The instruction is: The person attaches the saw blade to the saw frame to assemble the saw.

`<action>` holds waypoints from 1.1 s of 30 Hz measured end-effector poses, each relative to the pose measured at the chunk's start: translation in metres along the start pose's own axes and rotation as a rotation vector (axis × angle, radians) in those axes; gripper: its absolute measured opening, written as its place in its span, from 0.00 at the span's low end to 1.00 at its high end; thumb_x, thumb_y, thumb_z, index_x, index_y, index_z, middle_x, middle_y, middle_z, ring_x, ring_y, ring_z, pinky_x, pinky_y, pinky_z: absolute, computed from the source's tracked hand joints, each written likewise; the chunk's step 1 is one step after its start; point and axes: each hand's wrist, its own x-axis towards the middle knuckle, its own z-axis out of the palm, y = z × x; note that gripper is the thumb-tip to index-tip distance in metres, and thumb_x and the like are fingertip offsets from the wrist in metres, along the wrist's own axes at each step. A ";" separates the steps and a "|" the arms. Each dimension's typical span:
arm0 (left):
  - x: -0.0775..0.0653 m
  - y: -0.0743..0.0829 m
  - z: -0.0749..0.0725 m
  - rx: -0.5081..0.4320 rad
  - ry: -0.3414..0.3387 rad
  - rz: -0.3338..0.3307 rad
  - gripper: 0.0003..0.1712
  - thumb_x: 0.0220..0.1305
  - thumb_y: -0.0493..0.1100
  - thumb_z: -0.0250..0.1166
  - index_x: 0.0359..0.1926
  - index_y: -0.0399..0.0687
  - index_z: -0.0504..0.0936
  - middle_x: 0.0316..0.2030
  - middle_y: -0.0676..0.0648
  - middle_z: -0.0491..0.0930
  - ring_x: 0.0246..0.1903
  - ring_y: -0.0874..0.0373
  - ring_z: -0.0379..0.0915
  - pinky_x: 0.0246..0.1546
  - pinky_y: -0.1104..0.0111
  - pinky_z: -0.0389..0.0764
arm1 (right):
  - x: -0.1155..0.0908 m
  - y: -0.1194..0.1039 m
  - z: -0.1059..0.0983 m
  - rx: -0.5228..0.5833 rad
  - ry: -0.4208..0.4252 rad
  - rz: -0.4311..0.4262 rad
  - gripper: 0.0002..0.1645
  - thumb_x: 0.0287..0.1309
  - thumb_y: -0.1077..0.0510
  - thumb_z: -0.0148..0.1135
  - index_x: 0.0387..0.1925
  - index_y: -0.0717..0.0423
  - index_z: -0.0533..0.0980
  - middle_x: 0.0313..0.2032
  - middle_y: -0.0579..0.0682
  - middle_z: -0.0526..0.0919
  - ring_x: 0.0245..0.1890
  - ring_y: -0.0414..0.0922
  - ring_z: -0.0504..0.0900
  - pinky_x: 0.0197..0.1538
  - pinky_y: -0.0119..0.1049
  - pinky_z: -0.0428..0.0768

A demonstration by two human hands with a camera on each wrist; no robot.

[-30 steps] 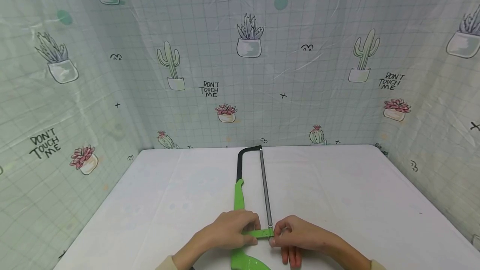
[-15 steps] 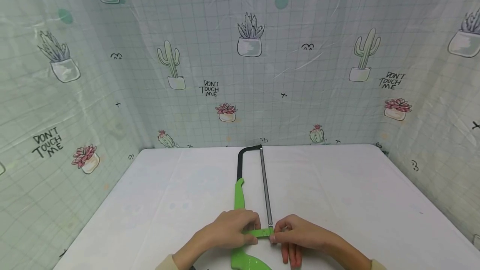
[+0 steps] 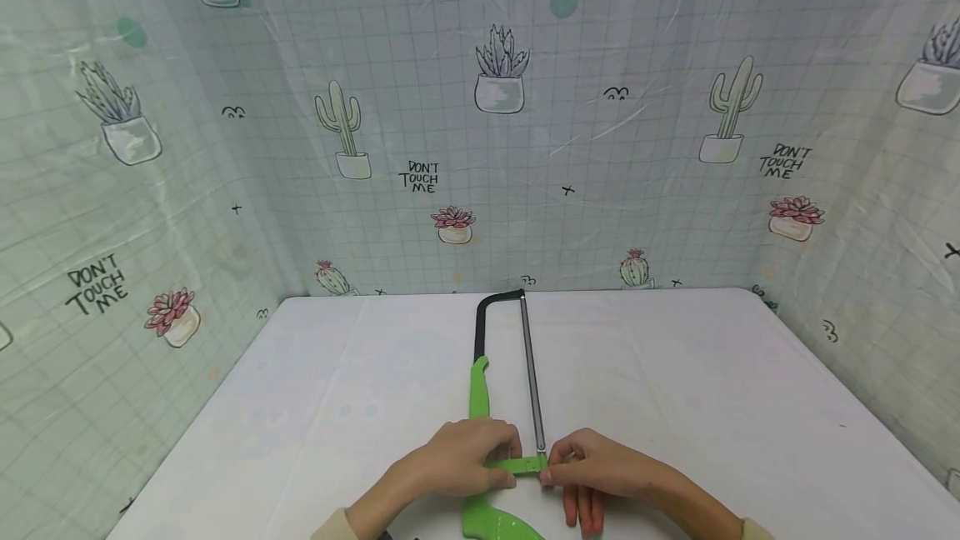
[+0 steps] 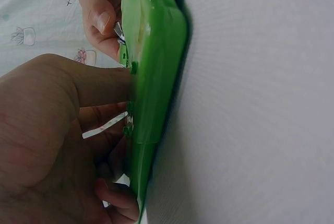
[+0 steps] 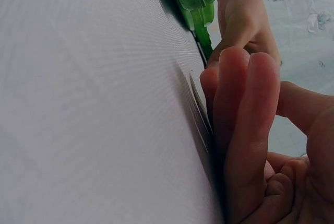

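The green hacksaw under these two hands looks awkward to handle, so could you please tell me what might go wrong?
The right hand's grip is at the near end of the blade, so a slip might scratch its fingers; any teeth are too small to see.

The blade might come loose at the green crosspiece; I cannot tell how securely it is seated.

The hacksaw could shift on the table if the left hand's grip eases.

On the cloth (image 3: 585, 140) before you, "DON'T TOUCH ME" reads three times: one print (image 3: 418, 178) beyond the saw (image 3: 479, 390), slightly to its left; a second print (image 3: 97, 283) well left of it; a third print (image 3: 784, 162) well to its right. Your right wrist view shows the words sideways.
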 end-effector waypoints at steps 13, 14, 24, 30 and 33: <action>0.001 0.001 -0.001 0.002 0.003 -0.001 0.10 0.61 0.55 0.73 0.41 0.68 0.81 0.34 0.67 0.75 0.35 0.72 0.69 0.35 0.71 0.71 | 0.001 0.001 -0.001 -0.019 0.019 0.005 0.15 0.71 0.50 0.60 0.40 0.60 0.77 0.20 0.47 0.85 0.13 0.33 0.81 0.19 0.27 0.78; 0.001 0.001 -0.001 0.001 0.002 -0.001 0.10 0.61 0.55 0.73 0.41 0.68 0.81 0.34 0.67 0.75 0.35 0.72 0.69 0.35 0.71 0.71 | 0.001 0.001 -0.001 -0.019 0.020 0.006 0.15 0.71 0.50 0.60 0.40 0.60 0.78 0.20 0.46 0.85 0.13 0.33 0.81 0.19 0.27 0.78; 0.001 0.001 -0.001 -0.001 0.006 0.000 0.10 0.61 0.54 0.73 0.41 0.67 0.81 0.34 0.67 0.75 0.34 0.72 0.70 0.35 0.71 0.71 | 0.002 0.001 -0.001 -0.020 0.020 0.010 0.15 0.71 0.50 0.60 0.41 0.60 0.78 0.20 0.46 0.85 0.13 0.32 0.81 0.19 0.27 0.77; 0.000 0.001 -0.001 0.006 0.013 0.002 0.10 0.60 0.55 0.73 0.41 0.67 0.81 0.34 0.67 0.75 0.34 0.72 0.70 0.35 0.71 0.72 | 0.003 0.002 -0.001 -0.020 0.021 0.014 0.15 0.71 0.51 0.59 0.40 0.60 0.78 0.20 0.46 0.85 0.13 0.32 0.81 0.19 0.27 0.77; 0.000 0.001 -0.001 0.011 0.017 0.007 0.11 0.60 0.55 0.73 0.41 0.67 0.81 0.34 0.67 0.75 0.34 0.72 0.70 0.35 0.71 0.72 | 0.003 0.002 -0.001 -0.020 0.024 0.013 0.15 0.71 0.51 0.59 0.41 0.60 0.78 0.20 0.46 0.85 0.13 0.32 0.81 0.19 0.27 0.77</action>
